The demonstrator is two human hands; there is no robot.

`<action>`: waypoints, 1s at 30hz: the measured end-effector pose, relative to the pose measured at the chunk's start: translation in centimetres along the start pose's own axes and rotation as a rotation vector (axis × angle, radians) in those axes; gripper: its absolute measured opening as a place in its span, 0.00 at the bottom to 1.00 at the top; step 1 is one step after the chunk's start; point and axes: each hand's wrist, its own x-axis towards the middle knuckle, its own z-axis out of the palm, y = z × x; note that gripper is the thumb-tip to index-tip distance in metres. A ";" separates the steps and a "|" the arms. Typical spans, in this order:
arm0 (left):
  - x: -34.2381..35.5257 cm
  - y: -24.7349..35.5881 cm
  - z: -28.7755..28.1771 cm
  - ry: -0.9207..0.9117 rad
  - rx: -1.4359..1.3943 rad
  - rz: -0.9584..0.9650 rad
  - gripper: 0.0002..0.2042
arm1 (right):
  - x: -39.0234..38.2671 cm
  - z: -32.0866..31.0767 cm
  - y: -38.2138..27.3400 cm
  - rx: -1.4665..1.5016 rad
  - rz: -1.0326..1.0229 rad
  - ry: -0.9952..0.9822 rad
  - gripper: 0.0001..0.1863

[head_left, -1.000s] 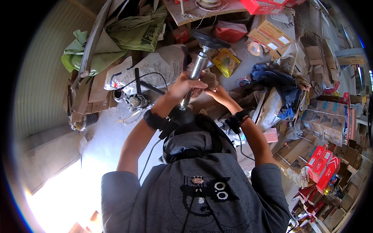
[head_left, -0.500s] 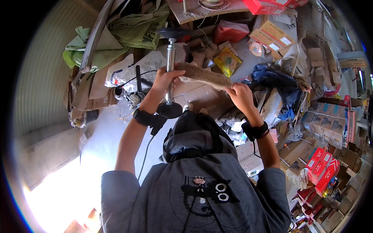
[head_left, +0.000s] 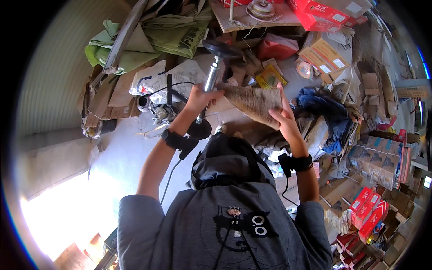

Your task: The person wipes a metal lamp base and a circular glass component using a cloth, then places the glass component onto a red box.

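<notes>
Head view. Against the frame of half a second ago, the brown sheet (head_left: 254, 102) is turned to show far more of its face; it was then a narrow strip. The metal rod (head_left: 210, 78) now leans, its top to the right—it stood nearly upright before. The left hand (head_left: 200, 99) is wrapped round the rod, its thumb against the sheet's left end. The right hand (head_left: 287, 116) grips the sheet's right end, thumb on the near face. The sheet spans the gap between the hands, in front of the body; whether it touches the rod cannot be determined.

Just beyond the sheet lies a yellow packet (head_left: 270, 77), with a red bag (head_left: 279, 46) and a cardboard box (head_left: 325, 56) farther off. A white sack (head_left: 150, 82) and an upright black bar (head_left: 169, 90) stand left of the left hand; dark blue cloth (head_left: 333, 119) is heaped right of the right hand. The rod's upper black disc (head_left: 220, 48) is near the bench (head_left: 288, 20), in picture terms.

The bench's near edge bounds the far side. Pale floor (head_left: 123, 150) shows between the left forearm and the ribbed wall (head_left: 58, 99)—the widest open room; the right side is crowded with cartons.
</notes>
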 end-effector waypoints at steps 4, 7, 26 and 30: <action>-1.1 -0.4 -0.1 -0.045 0.093 0.018 0.10 | -0.9 0.9 -0.8 0.056 0.337 -0.118 0.39; -2.1 -0.5 -0.4 -0.069 0.103 0.061 0.11 | -0.9 -0.7 3.0 -0.109 0.595 -0.265 0.33; -7.1 0.5 -1.1 -0.343 0.546 0.264 0.11 | -1.1 9.4 -4.6 -0.442 -0.389 -0.150 0.38; -7.5 -1.1 -2.2 -0.229 0.745 0.275 0.11 | 0.7 9.9 -4.5 -0.373 -0.281 -0.204 0.37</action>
